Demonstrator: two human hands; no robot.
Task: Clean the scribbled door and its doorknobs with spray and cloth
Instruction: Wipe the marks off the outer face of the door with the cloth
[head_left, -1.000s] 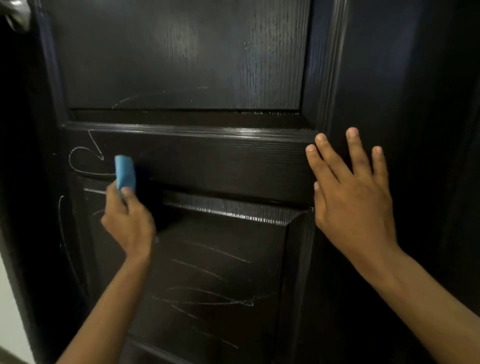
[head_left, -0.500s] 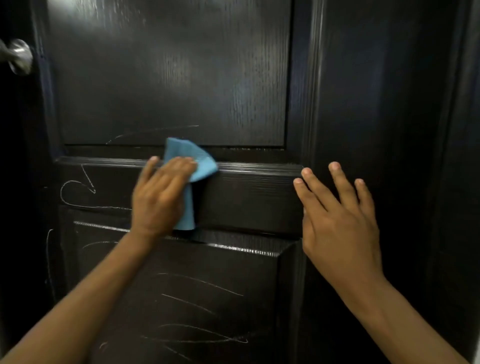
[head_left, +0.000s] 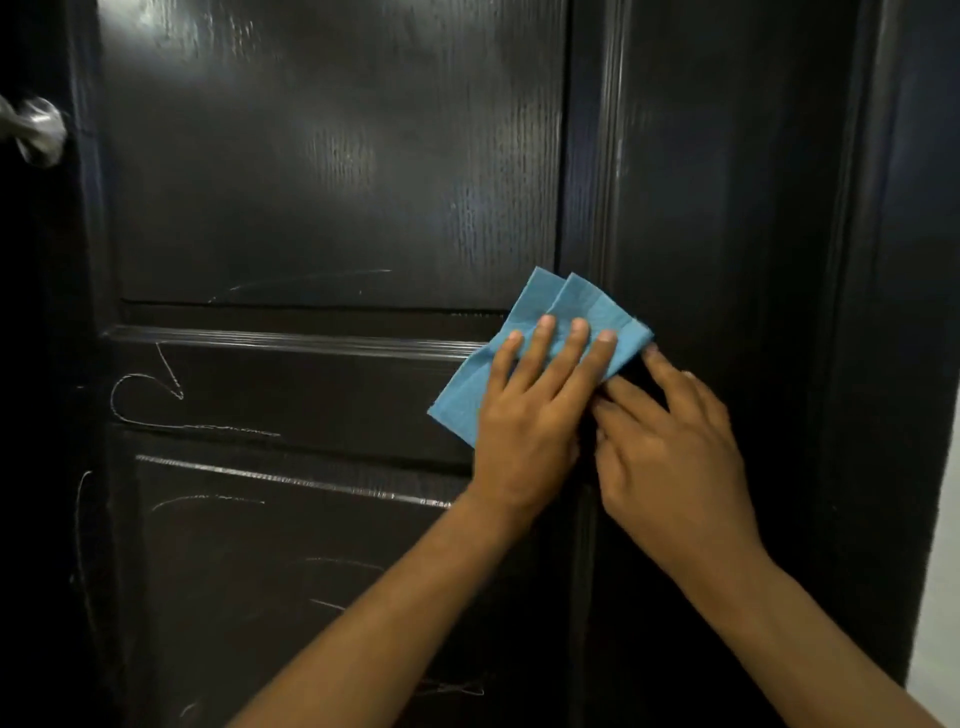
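Pressing blue cloth (head_left: 540, 353) flat on door (head_left: 332, 156), left hand (head_left: 530, 415); doorknob (head_left: 39, 130) seemingly blurred.

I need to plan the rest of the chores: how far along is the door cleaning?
Done: hard to say; the upper panel looks mostly free of marks, bar one faint line at its bottom. In hand: the left hand presses the blue cloth flat on the middle rail, with the right hand beside it. Left: white scribbles on the rail and lower panel, and the doorknob.
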